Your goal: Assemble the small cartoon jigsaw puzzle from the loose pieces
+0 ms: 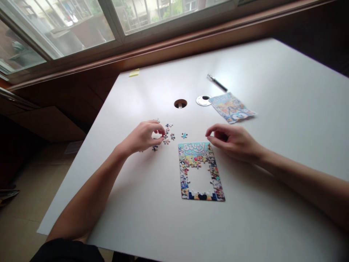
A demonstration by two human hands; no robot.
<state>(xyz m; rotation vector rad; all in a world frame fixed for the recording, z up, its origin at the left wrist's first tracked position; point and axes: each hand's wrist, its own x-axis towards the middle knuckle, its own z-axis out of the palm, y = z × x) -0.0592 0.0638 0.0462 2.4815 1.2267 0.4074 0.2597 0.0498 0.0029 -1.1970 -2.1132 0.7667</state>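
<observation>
A jigsaw puzzle (201, 147) lies flat on the white table, its border and top part joined and its middle open. My left hand (144, 136) is left of it, thumb and forefinger closed in a pinch over a loose pile of puzzle pieces (167, 141). Whether a piece is between those fingertips I cannot make out. A single blue puzzle piece (184, 135) lies just above the puzzle. By the puzzle's upper right corner, my right hand (234, 142) has its fingers curled and thumb and forefinger brought together, with nothing seen in them.
A crumpled printed packet (231, 107) lies beyond my right hand, beside a round metal cover (203, 100). Farther back is a pen (217, 82). A cable hole (180, 103) opens in the table (152, 218). A yellow sticker (134, 72) marks the far edge, below a window (81, 29).
</observation>
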